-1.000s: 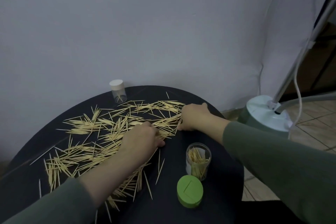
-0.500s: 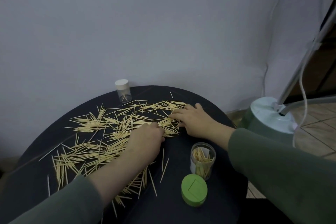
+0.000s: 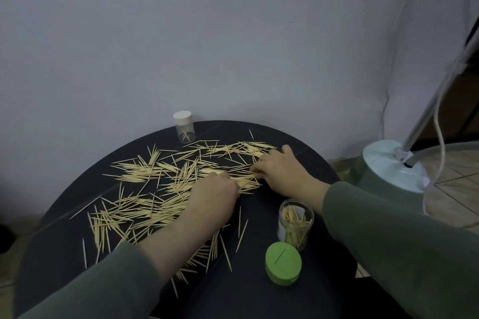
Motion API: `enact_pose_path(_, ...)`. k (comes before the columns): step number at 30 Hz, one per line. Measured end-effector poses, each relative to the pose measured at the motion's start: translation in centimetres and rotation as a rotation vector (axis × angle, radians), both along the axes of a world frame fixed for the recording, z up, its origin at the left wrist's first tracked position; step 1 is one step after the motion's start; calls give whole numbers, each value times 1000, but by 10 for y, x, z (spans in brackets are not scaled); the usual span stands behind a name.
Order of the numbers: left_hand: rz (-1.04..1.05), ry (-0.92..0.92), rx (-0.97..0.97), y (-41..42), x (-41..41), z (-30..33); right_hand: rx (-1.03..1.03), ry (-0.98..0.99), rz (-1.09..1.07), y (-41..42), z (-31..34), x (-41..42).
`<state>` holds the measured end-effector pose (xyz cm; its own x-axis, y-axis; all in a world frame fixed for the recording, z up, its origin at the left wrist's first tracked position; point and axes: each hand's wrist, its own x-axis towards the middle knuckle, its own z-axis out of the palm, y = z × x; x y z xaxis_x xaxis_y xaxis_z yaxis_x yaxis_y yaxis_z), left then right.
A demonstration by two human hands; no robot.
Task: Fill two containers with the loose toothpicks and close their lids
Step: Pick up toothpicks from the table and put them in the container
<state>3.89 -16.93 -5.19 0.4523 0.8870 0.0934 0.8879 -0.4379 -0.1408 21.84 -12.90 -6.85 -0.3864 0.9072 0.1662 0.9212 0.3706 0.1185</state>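
Loose toothpicks (image 3: 145,171) lie scattered over the left and middle of a round black table (image 3: 272,300). My left hand (image 3: 212,194) rests knuckles-up on the pile, its fingers curled down into the toothpicks and hidden underneath. Just to the right, my right hand (image 3: 282,171) lies on the pile's edge with its fingers stretched toward the left hand, fingertips touching toothpicks. An open clear container (image 3: 295,224), partly filled with toothpicks, stands below my right wrist. Its green lid (image 3: 283,265) lies on the table in front of it. A small clear jar with a white lid (image 3: 184,127) stands at the table's far edge.
A pale wall rises directly behind the table. To the right, on the tiled floor, stands a green and white appliance base (image 3: 391,171) with a slanted metal pole and a white cord. The table edge drops off near the container.
My right hand has gone from a curled fist to stretched fingers lying on the pile. My left hand has edged slightly toward it. The containers and lid stay put.
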Motion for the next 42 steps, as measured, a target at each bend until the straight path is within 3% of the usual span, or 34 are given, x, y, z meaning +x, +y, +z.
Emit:
enact_pose_path(7, 9, -6, 16, 2, 1, -1, -20, -57, -66, -5, 6, -7)
enact_pose_path(16, 31, -84, 4, 6, 0, -3, -16, 43, -151, -12, 9, -10)
enact_pose_path(22, 46, -263, 27, 7, -5, -3, -18, 274, -193, -18, 13, -10)
enact_pose_path(28, 109, -489, -3, 6, -5, 2, -146, 598, -268, -21, 19, 3)
enact_pose_path(36, 219, -931, -241, 5, -3, 9, -246, 996, -216, -31, 28, 15)
enact_pose_path(42, 237, -1119, -391, -3, 4, 12, -278, 1032, -151, -43, 34, 16)
